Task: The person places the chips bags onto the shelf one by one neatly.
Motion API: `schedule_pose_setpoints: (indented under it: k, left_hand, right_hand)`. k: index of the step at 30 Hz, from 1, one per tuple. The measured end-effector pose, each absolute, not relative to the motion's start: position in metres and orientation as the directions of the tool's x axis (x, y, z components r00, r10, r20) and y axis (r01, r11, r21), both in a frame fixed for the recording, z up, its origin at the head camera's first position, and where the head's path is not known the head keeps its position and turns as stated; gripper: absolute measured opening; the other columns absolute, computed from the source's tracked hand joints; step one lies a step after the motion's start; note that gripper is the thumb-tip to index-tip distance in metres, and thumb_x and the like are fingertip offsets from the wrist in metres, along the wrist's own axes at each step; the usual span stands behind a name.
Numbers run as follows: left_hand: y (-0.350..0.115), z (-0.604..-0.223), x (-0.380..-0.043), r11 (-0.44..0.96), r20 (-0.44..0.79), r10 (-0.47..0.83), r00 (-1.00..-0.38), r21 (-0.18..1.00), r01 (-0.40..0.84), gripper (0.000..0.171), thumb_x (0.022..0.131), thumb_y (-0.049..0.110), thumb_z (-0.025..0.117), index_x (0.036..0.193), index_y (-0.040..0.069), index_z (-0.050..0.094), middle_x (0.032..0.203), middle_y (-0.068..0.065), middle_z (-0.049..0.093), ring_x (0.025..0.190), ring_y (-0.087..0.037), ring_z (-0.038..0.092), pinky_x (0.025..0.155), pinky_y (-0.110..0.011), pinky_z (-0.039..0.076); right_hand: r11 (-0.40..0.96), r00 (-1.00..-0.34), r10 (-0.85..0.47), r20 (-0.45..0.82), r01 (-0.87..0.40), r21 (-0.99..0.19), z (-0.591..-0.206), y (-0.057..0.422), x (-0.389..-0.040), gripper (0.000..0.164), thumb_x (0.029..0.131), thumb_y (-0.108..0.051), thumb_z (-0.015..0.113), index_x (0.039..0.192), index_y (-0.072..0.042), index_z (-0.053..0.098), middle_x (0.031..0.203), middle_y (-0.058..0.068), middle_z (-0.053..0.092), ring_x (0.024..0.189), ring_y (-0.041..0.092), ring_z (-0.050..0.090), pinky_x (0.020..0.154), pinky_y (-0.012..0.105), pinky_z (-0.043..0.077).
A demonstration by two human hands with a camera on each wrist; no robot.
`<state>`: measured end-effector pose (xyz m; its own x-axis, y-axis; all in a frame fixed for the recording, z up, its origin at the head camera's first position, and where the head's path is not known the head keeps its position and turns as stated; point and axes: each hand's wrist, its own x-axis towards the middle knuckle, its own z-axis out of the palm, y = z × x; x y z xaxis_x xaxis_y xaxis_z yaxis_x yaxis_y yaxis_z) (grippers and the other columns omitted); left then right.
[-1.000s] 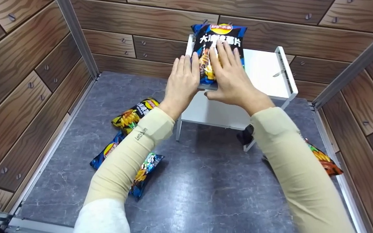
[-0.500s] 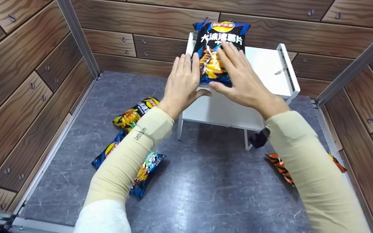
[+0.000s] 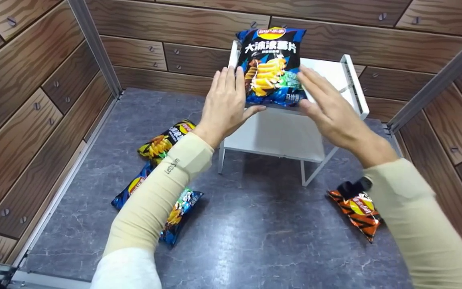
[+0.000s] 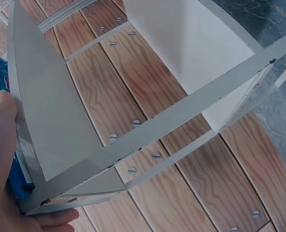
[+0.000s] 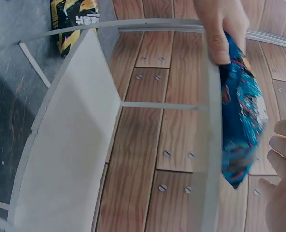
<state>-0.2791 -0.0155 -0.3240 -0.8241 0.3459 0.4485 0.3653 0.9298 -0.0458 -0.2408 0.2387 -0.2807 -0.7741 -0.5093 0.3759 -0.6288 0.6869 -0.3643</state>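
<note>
A black and blue bag of potato chips [image 3: 271, 66] lies face up on the left part of the white rack's top shelf [image 3: 329, 70]. My left hand [image 3: 225, 100] rests along the bag's left side at the shelf's side edge, fingers straight. Its thumb points across the front edge; in the left wrist view, the left hand [image 4: 0, 159] partly hides the blue bag [image 4: 17, 176]. On the bag's right, my right hand [image 3: 333, 110] has straight fingers, with the fingertips close to the bag's side. In the right wrist view, a gap separates the right hand [image 5: 285, 159] from the bag [image 5: 242, 111].
Several chip bags lie on the floor: a yellow and black bag [image 3: 161, 146], a blue bag [image 3: 136, 186] and another blue bag [image 3: 181, 216] at left, an orange bag [image 3: 355, 212] at right. The rack has a lower shelf [image 3: 275, 138]. Wood-patterned walls [image 3: 134, 20] enclose the floor.
My right hand has moved right, from over the bag's front to beside its right edge, uncovering the printed front. My left hand stays at the bag's left side.
</note>
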Motion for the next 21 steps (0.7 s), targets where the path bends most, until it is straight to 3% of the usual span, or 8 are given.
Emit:
schedule_pose_setpoints:
  k: [9,15,21]
  left_hand:
    - [-0.014,-0.327,-0.278,0.931,0.493,0.337,-0.802,-0.049,0.361,0.103,0.089,0.076,0.041,0.149,-0.008,0.034,0.151,-0.026,0.043,0.142,-0.038,0.041,0.122,-0.048,0.027]
    - [-0.013,-0.328,-0.277,0.925,0.494,0.345,-0.798,-0.038,0.377,0.103,0.089,0.076,0.041,0.149,-0.008,0.035,0.152,-0.026,0.042,0.142,-0.039,0.040,0.122,-0.048,0.027]
    - [-0.014,-0.327,-0.278,0.926,0.484,0.345,-0.804,-0.035,0.377,0.104,0.089,0.076,0.042,0.149,-0.008,0.033,0.152,-0.026,0.042,0.143,-0.039,0.039,0.123,-0.048,0.026]
  right_hand:
    - [0.686,-0.736,-0.481,0.476,-0.654,-0.318,-0.280,0.283,-0.214,0.062,0.104,-0.048,0.037,0.155,-0.013,0.033,0.164,0.005,0.027,0.153,0.031,0.021,0.126,0.044,0.013]
    - [0.710,-0.754,-0.417,0.508,-0.619,-0.336,-0.283,0.323,-0.195,0.054,0.105,-0.035,0.040,0.154,-0.012,0.034,0.164,0.003,0.027,0.153,0.022,0.019,0.127,0.041,0.010]
    - [0.755,-0.774,-0.315,0.549,-0.555,-0.350,-0.297,0.368,-0.182,0.051,0.102,-0.020,0.043,0.153,-0.013,0.038,0.162,0.006,0.032,0.152,0.011,0.020,0.125,0.029,0.011]
